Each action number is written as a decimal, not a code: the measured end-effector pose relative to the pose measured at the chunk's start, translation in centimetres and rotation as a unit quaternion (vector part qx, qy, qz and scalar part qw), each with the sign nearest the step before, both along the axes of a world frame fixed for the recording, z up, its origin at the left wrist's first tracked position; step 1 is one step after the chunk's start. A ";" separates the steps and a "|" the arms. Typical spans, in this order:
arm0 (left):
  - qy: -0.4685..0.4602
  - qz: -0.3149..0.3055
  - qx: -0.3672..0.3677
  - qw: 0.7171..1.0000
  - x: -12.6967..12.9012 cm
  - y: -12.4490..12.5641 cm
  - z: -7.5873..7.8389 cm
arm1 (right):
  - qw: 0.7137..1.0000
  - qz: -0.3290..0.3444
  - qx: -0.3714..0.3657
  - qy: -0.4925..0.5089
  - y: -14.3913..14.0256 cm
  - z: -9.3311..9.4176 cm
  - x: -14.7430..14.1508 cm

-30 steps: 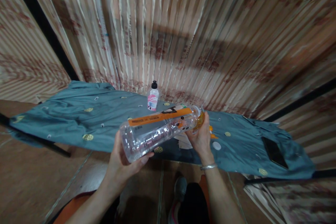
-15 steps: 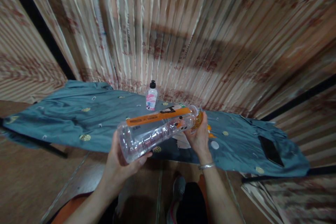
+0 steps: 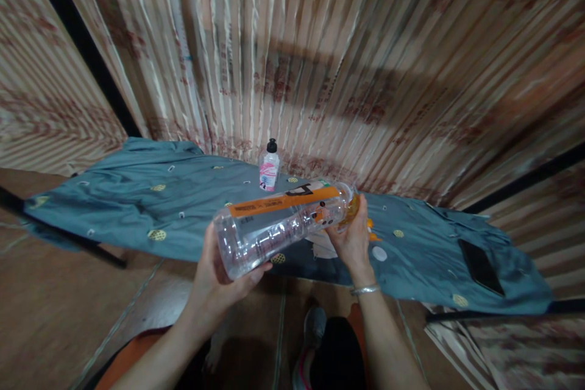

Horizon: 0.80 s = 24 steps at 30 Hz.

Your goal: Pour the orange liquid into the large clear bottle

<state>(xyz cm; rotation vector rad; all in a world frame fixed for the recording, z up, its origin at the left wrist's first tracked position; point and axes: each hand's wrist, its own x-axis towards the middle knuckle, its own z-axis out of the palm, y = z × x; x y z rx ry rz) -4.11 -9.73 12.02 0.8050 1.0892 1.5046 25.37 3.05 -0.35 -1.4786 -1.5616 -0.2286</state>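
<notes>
A large clear plastic bottle (image 3: 274, 237) with an orange label strip lies tilted across both hands above the table, its neck end raised to the right. My left hand (image 3: 223, 274) is closed around its base from below, thumb along the near side. At the neck end, my right hand (image 3: 351, 241) is closed around an amber see-through part; whether this belongs to the bottle or is a separate piece I cannot tell. Below that hand lie a pale flat piece (image 3: 323, 246), a white round disc (image 3: 379, 253) and small orange bits (image 3: 373, 236).
A small clear bottle (image 3: 269, 172) with a black cap and pink label stands at the back of the table. A dark phone (image 3: 481, 267) lies at the right. Blue-green patterned cloth (image 3: 183, 195) covers the table; striped curtain (image 3: 292, 61) hangs behind, between black poles.
The view has shifted slightly, so the table and its things appear a little further right. Both hands keep their hold, and the large bottle's tilt looks nearly the same.
</notes>
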 end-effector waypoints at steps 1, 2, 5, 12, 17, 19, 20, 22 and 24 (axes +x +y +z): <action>-0.002 -0.002 0.000 1.000 0.0 0.0 -0.1 | 1.000 -0.001 0.001 -0.001 0.0 -0.1 0.0; -0.004 -0.003 -0.001 1.000 -0.1 0.0 -0.2 | 1.000 -0.001 0.001 -0.003 0.0 -0.1 0.1; -0.003 -0.002 -0.001 1.000 -0.2 0.0 -0.3 | 1.000 -0.001 0.004 -0.006 0.1 -0.2 0.1; 0.001 -0.007 0.009 1.000 -0.2 0.2 -0.4 | 1.000 0.005 0.011 -0.011 0.0 -0.1 0.1; -0.002 -0.003 0.007 1.000 0.0 0.1 0.2 | 1.000 0.008 0.004 -0.009 -0.1 0.0 0.2; 0.004 0.000 0.006 1.000 0.1 0.1 0.5 | 1.000 0.011 0.004 -0.009 -0.2 0.0 0.2; 0.008 0.001 0.005 1.000 0.1 0.1 0.6 | 1.000 0.012 0.003 -0.009 -0.2 0.0 0.2; 0.013 0.001 0.002 1.000 0.1 0.1 0.6 | 1.000 0.014 0.002 -0.009 -0.2 0.0 0.2; 0.009 0.001 -0.001 1.000 0.0 0.1 0.6 | 1.000 0.013 0.002 -0.008 -0.2 0.0 0.2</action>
